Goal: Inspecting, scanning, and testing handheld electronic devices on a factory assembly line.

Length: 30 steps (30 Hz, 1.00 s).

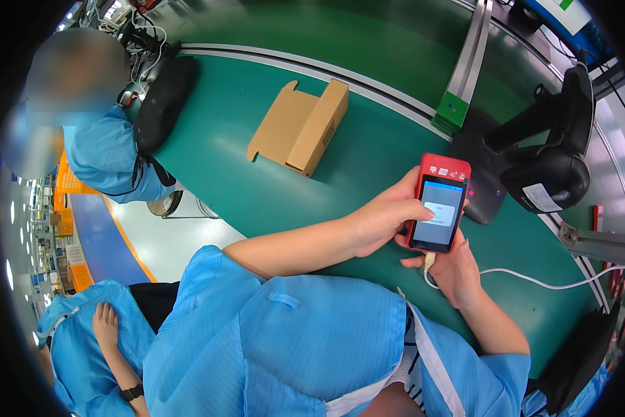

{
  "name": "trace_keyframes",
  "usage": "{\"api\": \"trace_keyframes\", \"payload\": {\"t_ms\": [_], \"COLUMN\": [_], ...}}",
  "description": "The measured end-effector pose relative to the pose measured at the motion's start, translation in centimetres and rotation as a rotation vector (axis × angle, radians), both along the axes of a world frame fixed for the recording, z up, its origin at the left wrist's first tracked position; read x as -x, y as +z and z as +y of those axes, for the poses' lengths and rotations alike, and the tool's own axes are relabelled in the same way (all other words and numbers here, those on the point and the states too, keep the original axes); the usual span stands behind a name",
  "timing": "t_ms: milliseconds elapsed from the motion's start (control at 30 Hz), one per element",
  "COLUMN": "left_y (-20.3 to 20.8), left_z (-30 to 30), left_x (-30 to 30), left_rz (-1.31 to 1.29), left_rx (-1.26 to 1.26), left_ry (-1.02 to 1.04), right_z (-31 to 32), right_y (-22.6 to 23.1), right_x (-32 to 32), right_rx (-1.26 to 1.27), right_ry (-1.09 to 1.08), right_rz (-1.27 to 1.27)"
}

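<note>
Pointing lengthwise away, the red handset [441,194] leans slightly right.

We see a smooth green worktop [215,132] with a straight silver metal rail [257,53] along its back. To its left, we see a glossy white floor [194,240], a thin orange line [123,237], a blue floor strip [100,226] and bright white lights [9,274].

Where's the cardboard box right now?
In the head view, the cardboard box sits upper middle on the green tabletop, beyond and left of the red handheld device.
</note>
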<state>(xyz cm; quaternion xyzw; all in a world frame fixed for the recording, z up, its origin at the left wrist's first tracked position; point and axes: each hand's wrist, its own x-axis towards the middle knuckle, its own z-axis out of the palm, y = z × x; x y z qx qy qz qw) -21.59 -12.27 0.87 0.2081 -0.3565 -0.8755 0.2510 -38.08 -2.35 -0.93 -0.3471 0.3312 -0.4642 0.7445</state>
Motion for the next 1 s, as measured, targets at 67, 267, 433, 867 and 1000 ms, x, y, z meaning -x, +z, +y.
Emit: {"api": "trace_keyframes", "payload": {"t_ms": [67,267,433,867,1000], "left_y": [0.19,0.05,0.17,0.25,0.11], "left_z": [0.11,0.06,0.08,0.0,0.13], "left_x": [-0.02,0.11,-0.12,0.23,0.16], "left_rz": [0.021,0.021,-0.016,-0.048,-0.059], "left_rx": [-0.021,-0.042,0.042,0.055,0.069], "left_ry": [-0.004,-0.002,-0.017,-0.006,0.004], "right_z": [0.11,0.4,0.31,0.09,0.03], "right_y": [0.3,0.21,0.08,0.33,0.11], "right_x": [-0.14,0.19,0.0,0.32,0.38], "right_rx": [-0.005,0.014,-0.029,-0.04,-0.031], "right_ry": [-0.014,0.009,-0.01,0.023,0.04], "right_rz": [0.004,-0.005,0.002,0.004,-0.009]}}
